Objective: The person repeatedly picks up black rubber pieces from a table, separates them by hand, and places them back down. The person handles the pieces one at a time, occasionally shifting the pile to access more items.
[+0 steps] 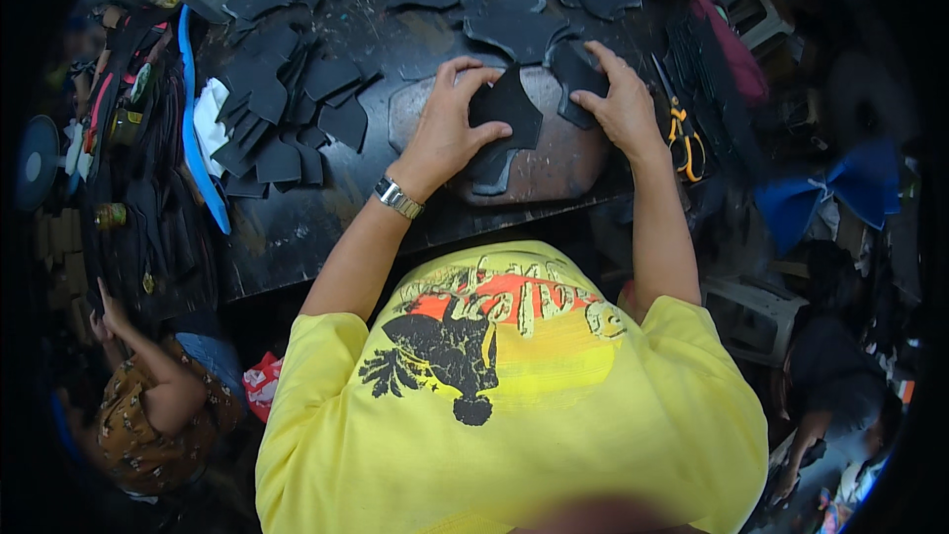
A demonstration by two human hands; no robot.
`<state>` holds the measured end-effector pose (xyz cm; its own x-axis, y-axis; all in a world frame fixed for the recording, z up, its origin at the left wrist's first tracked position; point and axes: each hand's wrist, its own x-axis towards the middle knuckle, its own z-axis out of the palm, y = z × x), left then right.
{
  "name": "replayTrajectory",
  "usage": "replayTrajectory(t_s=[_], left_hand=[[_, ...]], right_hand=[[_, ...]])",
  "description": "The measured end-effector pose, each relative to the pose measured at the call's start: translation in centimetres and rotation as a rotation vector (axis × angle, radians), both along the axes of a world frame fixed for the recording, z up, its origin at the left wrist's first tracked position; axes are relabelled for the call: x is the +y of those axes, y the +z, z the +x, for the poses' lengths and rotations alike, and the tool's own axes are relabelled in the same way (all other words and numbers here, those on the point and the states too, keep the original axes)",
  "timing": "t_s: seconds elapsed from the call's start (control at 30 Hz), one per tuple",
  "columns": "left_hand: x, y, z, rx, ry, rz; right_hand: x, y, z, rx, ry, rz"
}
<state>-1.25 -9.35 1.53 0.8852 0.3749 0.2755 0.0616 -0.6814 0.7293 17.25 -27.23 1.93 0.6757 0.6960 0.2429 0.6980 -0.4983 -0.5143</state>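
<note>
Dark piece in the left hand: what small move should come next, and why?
The left hand should probably ease its dark piece rightward, toward the other dark piece in the right hand: each is held between thumb and fingers, and they sit close together at the brown board, with a narrow gap between them, so meeting edges looks easy.
</note>
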Motion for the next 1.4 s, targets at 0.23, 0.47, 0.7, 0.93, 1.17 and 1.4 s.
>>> replayTrajectory(t_s=[0.23,0.47,0.7,0.93,1.17,1.4], left_hand=[[3.0,1.1,1.3,-0.13,-0.022,-0.568],[6.8,1.7,2.1,-0.417,0.033,-1.465],[7.2,-1.2,1.1,-0.524,-0.102,-1.846],[7.3,-1.4,1.6,-0.542,-0.278,-1.843],[7.6,-1.9,1.3,-0.496,-0.203,-1.904],[7.8,-1.8,1.2,-0.483,-0.205,-1.98]], right_hand=[[2.0,2.2,1.6,0.531,-0.037,0.272],[8.1,2.9,0.1,1.187,0.257,0.845],[14.5,2.1,-2.8,1.229,0.394,0.895],[14.5,0.4,-3.3,1.344,0.273,0.922],[14.0,0.5,-3.5,1.262,0.343,0.832],[14.0,0.5,-3.6,1.217,0.328,0.803]])
